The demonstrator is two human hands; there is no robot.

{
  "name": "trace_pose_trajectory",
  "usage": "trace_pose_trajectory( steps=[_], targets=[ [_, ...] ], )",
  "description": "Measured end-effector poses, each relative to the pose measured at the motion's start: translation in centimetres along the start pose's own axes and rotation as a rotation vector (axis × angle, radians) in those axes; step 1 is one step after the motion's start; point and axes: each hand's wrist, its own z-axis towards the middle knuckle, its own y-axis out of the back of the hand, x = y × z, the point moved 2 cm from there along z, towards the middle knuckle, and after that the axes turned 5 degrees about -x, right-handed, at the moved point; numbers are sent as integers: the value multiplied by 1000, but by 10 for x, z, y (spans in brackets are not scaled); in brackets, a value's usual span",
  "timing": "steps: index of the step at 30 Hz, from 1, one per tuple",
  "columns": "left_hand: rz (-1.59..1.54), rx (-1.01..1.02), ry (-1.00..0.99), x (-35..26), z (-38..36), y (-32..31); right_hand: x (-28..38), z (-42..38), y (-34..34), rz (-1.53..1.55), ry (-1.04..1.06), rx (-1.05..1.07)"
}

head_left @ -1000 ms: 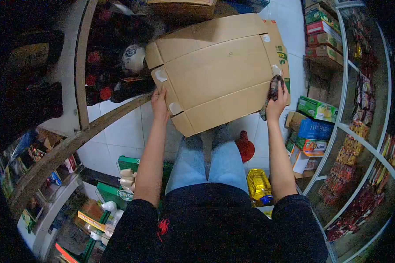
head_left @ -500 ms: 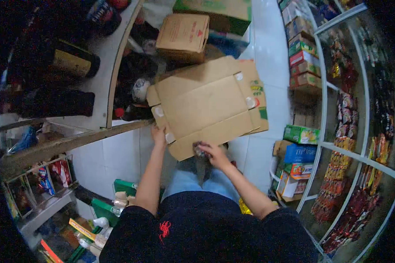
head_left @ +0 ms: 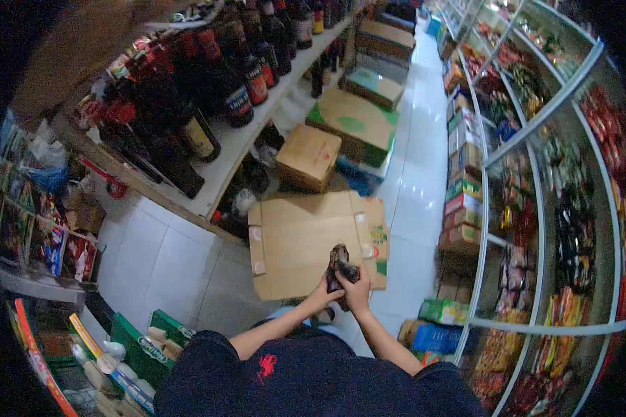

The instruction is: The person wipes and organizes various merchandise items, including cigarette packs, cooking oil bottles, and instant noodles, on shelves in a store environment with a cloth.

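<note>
A dark, mottled, limp-looking bundle (head_left: 339, 258) is gripped in both hands, low in front of my body; its exact kind does not show clearly. My left hand (head_left: 323, 296) closes round its lower left side. On its right side, my right hand (head_left: 357, 292) is wrapped, close against the left one. Beneath and beyond the hands lies a flattened cardboard box (head_left: 295, 229), plain brown side up, with folded flaps and white round patches near its edges. A printed cardboard piece (head_left: 378, 240) sticks out from under its right side.
Left, a shelf (head_left: 247, 139) carries dark bottles (head_left: 256, 80). A closed carton (head_left: 309, 156) and a green-brown box (head_left: 355, 121) stand beyond the cardboard. Right, a metal-framed rack (head_left: 490, 243) holds packets, with boxes (head_left: 442, 313) at its foot. Pale floor tiles (head_left: 403, 208) run between.
My left hand has left the cardboard's edge and joined my right hand on the dark bundle. The view has tilted up, showing more bottles and aisle.
</note>
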Motion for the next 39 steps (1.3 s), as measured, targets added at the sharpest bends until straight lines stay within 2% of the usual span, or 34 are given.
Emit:
trace_pose_trajectory(
  steps=[2,3,4,5,9,11,12,13,15,16,18,19,21,22,23,25,27,31,33,34,37,38,39],
  targets=[
    [-268,-60,138,-23,15,11,1,17,2,-29,64,41],
    [-265,-58,113,-30,28,21,0,26,5,-65,96,63],
    [-196,-85,180,-33,38,31,-3,36,11,-14,52,161],
    [-131,-109,258,-33,41,36,-7,39,20,-26,55,150],
    [-114,-138,188,-19,77,51,-5,59,57,-22,10,259],
    [-98,-178,188,-2,88,49,-12,67,76,136,-131,284],
    [-37,-238,145,-25,89,42,-22,77,88,-42,-42,288],
    [-25,-244,141,-36,92,36,-33,87,99,-29,-37,292],
    [282,-291,-32,-55,99,15,-39,104,122,-100,-36,391],
    [290,-298,-31,-62,100,2,-42,115,136,-92,-34,399],
    [378,-281,-126,-77,99,-33,-34,134,163,-390,102,727],
    [379,-281,-122,-84,101,-59,-35,145,181,-389,99,730],
    [270,-278,-156,-99,100,-108,-29,159,210,-240,303,746],
    [228,-253,-164,-107,104,-136,-25,168,227,-213,233,828],
    [340,-176,-139,-119,112,-160,-24,175,242,-213,232,823],
    [228,-115,-205,-139,132,-205,-26,188,271,128,-22,822],
    [218,-135,-237,-159,149,-232,-36,201,294,134,-95,872],
    [161,-167,-245,-184,169,-255,-42,219,311,201,1,826],
    [141,-175,-223,-176,173,-260,-38,230,314,67,194,745],
    [106,-187,-166,-172,176,-262,-37,236,314,-92,381,646],
    [72,-211,-74,-172,185,-264,-44,263,311,-134,525,631],
    [-7,-250,-32,-174,188,-263,-34,268,309,-135,529,637],
    [-87,-289,11,-173,191,-261,-17,275,305,-9,383,707]
  ],
)
